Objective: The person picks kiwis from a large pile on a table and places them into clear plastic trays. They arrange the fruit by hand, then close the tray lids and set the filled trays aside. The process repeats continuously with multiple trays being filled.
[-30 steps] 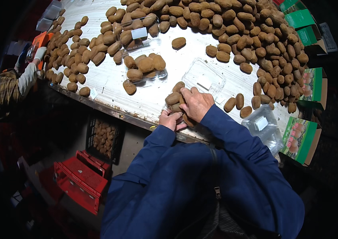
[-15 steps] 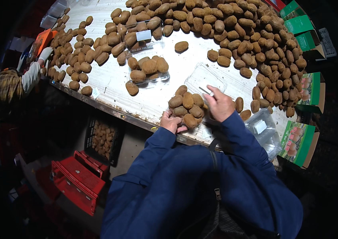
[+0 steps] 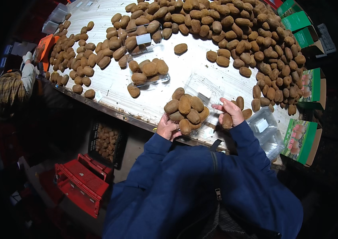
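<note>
A clear plastic clamshell box heaped with brown kiwifruit (image 3: 185, 105) rests at the table's near edge. My left hand (image 3: 168, 127) is closed on the box's near left corner, fingers against its wall. At the box's right side my right hand (image 3: 233, 113) has a single kiwifruit (image 3: 227, 121) in its curled lower fingers, while the upper fingers reach to the edge of the open clear lid (image 3: 210, 89). The lid lies folded back on the far side, a white label on it. Farther off is a second open clamshell (image 3: 161, 78) holding several kiwifruit.
A large kiwifruit pile (image 3: 252, 44) spans the table's far and right sides. Nested empty clamshells (image 3: 265, 129) lie to the right, beside green cartons (image 3: 302, 139). At far left a co-worker's gloved hand (image 3: 27, 57) is near an orange container (image 3: 46, 49). Red crates (image 3: 83, 181) stand below.
My right hand has moved right and nearer, and a kiwifruit now shows in it. The lid's position has shifted slightly. The co-worker's hand has drawn back leftward.
</note>
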The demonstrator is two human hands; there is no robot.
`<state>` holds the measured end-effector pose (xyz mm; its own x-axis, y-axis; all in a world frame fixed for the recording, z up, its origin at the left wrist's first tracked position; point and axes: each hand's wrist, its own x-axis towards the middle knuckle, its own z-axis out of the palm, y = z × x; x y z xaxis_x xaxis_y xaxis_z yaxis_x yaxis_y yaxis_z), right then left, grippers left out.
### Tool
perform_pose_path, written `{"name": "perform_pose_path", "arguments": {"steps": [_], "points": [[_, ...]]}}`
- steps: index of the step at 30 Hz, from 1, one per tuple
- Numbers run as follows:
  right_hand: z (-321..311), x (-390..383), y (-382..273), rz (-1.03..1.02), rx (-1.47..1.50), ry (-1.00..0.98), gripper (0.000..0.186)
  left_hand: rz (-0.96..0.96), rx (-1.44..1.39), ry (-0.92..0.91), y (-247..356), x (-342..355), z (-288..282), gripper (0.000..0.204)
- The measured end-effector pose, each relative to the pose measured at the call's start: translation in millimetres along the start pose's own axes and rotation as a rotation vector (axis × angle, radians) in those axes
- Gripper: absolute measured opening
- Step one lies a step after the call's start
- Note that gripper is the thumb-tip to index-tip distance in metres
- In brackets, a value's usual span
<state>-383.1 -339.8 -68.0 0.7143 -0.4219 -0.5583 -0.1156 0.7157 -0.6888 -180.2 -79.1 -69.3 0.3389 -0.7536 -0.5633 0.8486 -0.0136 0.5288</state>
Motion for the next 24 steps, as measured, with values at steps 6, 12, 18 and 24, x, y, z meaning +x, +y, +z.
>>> {"name": "perform_pose_path", "arguments": {"steps": [6,12,18,24], "points": [[64,-21,-29,-0.267,-0.252,-0.107,0.062,0.092,-0.002,0.001,14,-23,1,0.076],[133,-53,-29,-0.873,-1.516,-0.156,0.077,0.146,-0.038,0.058,38,-38,-11,0.068],[148,-40,-35,-0.95,-1.367,-0.155,0.075,0.23,-0.13,0.062,53,-48,-22,0.07],[161,-28,-39,-0.951,-1.268,-0.228,0.058,0.3,-0.242,-0.061,59,-43,-47,0.07]]}}
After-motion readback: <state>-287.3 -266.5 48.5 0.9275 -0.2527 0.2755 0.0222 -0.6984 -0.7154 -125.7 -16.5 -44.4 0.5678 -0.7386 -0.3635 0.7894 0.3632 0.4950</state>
